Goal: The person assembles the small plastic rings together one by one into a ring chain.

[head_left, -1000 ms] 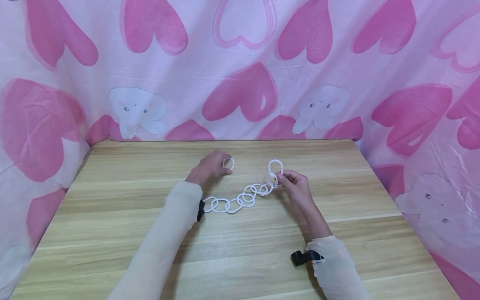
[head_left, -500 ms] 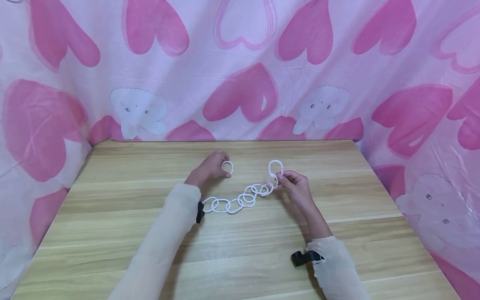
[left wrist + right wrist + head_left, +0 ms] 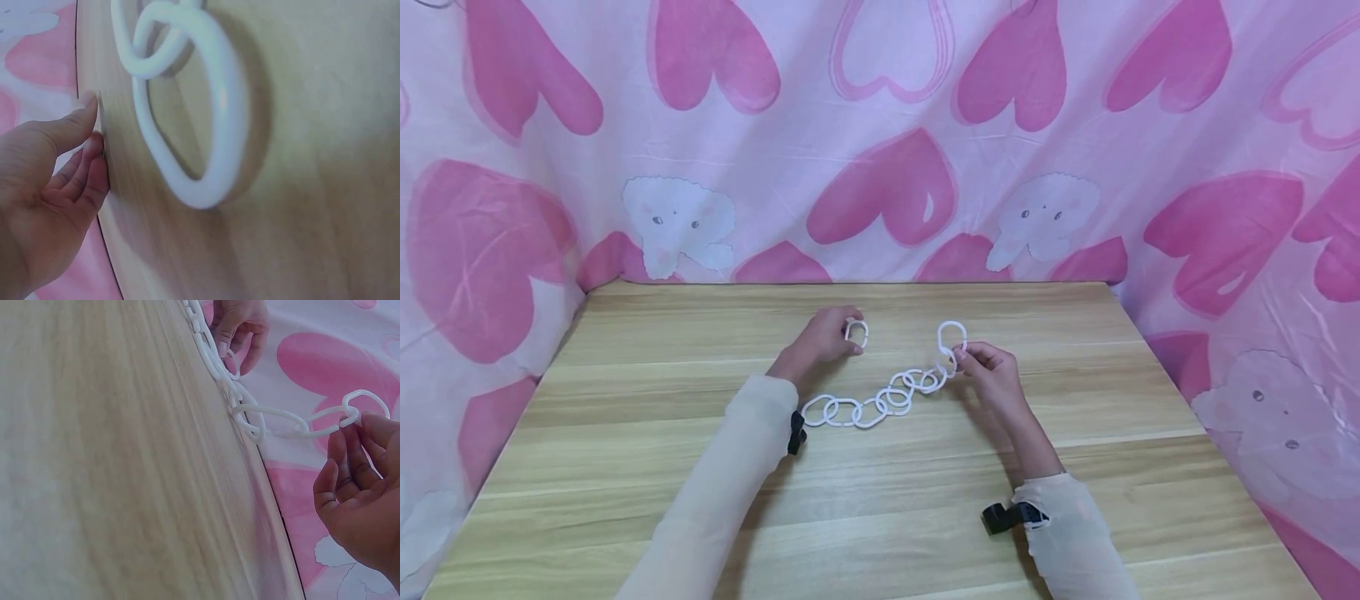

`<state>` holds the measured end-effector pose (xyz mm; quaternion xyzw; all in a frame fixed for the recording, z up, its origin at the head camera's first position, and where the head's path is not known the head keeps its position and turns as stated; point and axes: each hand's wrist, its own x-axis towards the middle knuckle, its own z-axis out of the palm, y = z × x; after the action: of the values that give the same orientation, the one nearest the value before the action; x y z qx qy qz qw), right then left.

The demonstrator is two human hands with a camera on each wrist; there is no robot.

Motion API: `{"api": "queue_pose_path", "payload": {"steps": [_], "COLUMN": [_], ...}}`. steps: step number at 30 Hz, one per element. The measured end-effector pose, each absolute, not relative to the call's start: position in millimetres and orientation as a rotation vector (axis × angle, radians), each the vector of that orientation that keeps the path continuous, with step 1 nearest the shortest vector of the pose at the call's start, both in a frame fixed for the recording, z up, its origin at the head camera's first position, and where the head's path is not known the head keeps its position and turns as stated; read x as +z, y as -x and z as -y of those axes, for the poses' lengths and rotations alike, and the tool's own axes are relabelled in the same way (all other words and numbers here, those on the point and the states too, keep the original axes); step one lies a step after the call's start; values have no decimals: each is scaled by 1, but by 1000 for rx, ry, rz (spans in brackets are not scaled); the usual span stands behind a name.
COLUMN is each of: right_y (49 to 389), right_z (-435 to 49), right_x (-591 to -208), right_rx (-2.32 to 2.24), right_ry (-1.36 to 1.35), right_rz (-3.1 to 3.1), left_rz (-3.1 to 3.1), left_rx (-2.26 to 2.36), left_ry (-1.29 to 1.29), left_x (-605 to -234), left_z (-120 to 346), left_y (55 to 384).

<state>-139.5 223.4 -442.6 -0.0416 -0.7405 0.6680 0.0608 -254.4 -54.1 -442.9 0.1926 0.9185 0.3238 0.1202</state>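
Observation:
A chain of white plastic links [image 3: 842,425] stretches across the wooden table in the head view. My right hand [image 3: 992,375] pinches a link near its right end between thumb and fingertips. The end link [image 3: 952,322] stands up above those fingertips, and the right wrist view shows the nearby links [image 3: 272,410] raised off the table. Left of it, beyond the chain, my left hand [image 3: 822,337] holds a single separate white link [image 3: 867,335] between thumb and fingers. In the left wrist view a large chain link [image 3: 231,119] lies close to the camera; the held link is hidden there.
The wooden table [image 3: 880,508] reaches back to a pink heart-patterned cloth [image 3: 880,183], which also hangs at both sides. Black wrist straps [image 3: 1000,517] sit on the pale sleeves [image 3: 722,475].
My left hand has shifted slightly left and toward me, and the loose link has turned a little in its fingers. My right hand and the chain look unmoved.

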Motion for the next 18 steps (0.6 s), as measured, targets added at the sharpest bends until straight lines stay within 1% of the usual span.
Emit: {"api": "queue_pose_path", "payload": {"steps": [7, 18], "right_y": [140, 139], "right_z": [-223, -223], "right_x": [-444, -444], "right_rx": [2051, 2063], "right_ry": [110, 134], "right_rz": [2208, 2194], "left_rz": [-2623, -2496], "left_rx": [1104, 1363], "left_ry": [-485, -446], "left_x": [-445, -446], "left_z": [55, 54], "left_y": [253, 250]}}
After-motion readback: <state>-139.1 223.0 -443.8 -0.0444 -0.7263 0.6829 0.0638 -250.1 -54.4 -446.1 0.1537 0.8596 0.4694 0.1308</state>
